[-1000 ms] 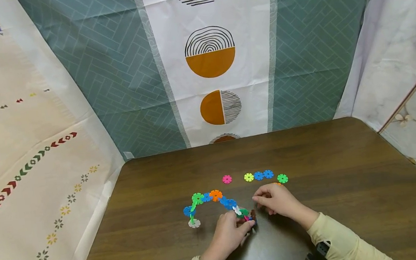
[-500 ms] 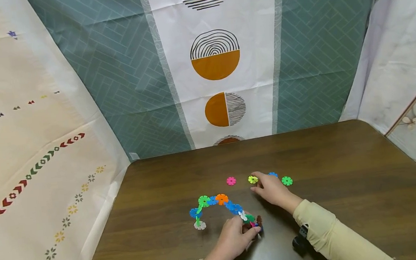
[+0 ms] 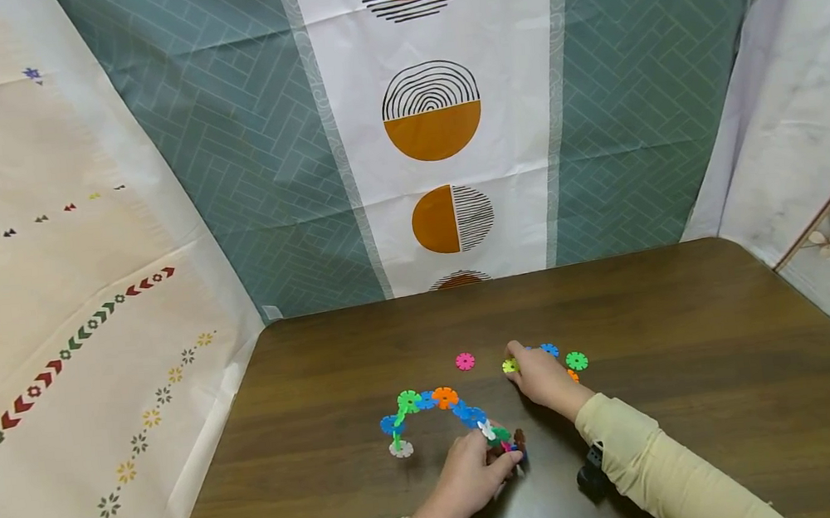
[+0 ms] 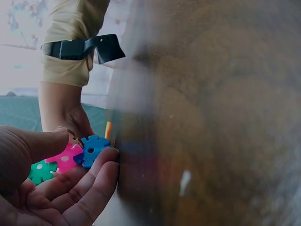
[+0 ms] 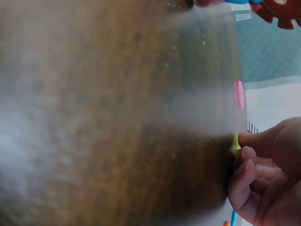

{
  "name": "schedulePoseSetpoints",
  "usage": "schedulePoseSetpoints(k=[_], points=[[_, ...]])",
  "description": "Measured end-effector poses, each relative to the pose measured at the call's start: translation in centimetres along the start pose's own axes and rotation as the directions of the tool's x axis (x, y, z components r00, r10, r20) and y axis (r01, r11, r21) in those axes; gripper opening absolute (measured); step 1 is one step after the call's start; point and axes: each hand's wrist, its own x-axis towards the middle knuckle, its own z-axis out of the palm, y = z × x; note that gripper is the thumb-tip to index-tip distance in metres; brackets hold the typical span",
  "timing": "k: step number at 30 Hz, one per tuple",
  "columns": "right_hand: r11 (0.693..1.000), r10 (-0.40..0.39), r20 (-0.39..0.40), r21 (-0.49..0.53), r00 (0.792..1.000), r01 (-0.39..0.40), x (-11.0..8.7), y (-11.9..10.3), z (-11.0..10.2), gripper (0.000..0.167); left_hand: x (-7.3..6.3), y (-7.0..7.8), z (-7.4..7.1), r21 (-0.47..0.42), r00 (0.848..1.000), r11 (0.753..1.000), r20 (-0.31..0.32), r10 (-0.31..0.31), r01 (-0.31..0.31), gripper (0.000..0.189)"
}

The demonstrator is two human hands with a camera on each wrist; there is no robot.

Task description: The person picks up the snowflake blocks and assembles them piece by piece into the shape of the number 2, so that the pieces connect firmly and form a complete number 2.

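Note:
My left hand (image 3: 469, 471) holds one end of a curved chain of interlocking notched plastic discs (image 3: 445, 398). The chain arches away to the left across the table, ending at a white disc (image 3: 401, 449). In the left wrist view, a blue disc (image 4: 94, 149), a pink disc (image 4: 67, 157) and a green disc (image 4: 42, 172) show between thumb and fingers; a brown one is partly covered by the thumb. Farther back, my right hand (image 3: 546, 378) pinches a loose yellow notched disc (image 3: 509, 366) at the tabletop. Its yellow edge (image 5: 236, 142) shows at the fingertips in the right wrist view.
On the brown table (image 3: 306, 369) lie a loose pink disc (image 3: 465, 361) left of the right hand, and a blue disc (image 3: 549, 350), a green disc (image 3: 577, 361) and an orange disc (image 3: 573, 375) to its right. Patterned cloths (image 3: 272, 181) hang behind and beside the table.
My right hand has reached forward from near the chain's end to the row of loose discs and taken the yellow one, which has shifted slightly nearer. The left hand keeps its hold on the chain.

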Motion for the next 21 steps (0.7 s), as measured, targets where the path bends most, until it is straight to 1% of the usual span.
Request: schedulePoseSetpoints(k=[3, 6, 12, 15, 18, 20, 21], points=[[1.0, 0.012, -0.019, -0.024, 1.0, -0.013, -0.4, 0.0, -0.1, 0.025, 0.1, 0.0, 0.0, -0.014, 1.0, 1.0, 0.002, -0.014, 0.014, 0.015], [0.999, 0.019, -0.038, -0.037, 0.999, -0.02, -0.9, 0.0, -0.3, 0.029, 0.0, 0.0, 0.0, -0.013, 1.0, 1.0, -0.006, -0.019, 0.019, 0.014], [0.997, 0.073, -0.067, -0.005, 0.995, -0.073, -1.9, 0.2, -0.7, 0.042, -0.2, 0.1, 0.0, -0.004, 1.0, 1.0, -0.029, -0.013, 0.013, 0.012], [0.996, 0.091, -0.091, 0.005, 0.992, -0.091, -2.6, 0.4, -1.1, 0.043, -0.1, 0.0, 0.0, -0.017, 0.999, 1.0, -0.034, -0.015, 0.014, 0.011], [0.995, 0.095, -0.093, 0.031, 0.991, -0.092, -3.3, 0.5, -1.5, 0.035, 0.0, -0.1, 0.1, -0.021, 0.999, 1.0, -0.036, -0.015, 0.014, 0.011], [0.993, 0.085, -0.066, 0.09, 0.994, -0.079, -3.7, 0.6, -1.7, 0.024, 0.1, -0.1, 0.1, -0.031, 0.999, 0.999, -0.03, -0.02, 0.019, 0.011], [0.987, 0.076, -0.037, 0.145, 0.996, -0.07, -3.9, 0.6, -1.9, 0.018, 0.1, -0.1, 0.2, -0.038, 0.999, 0.999, -0.027, -0.021, 0.02, 0.011]])
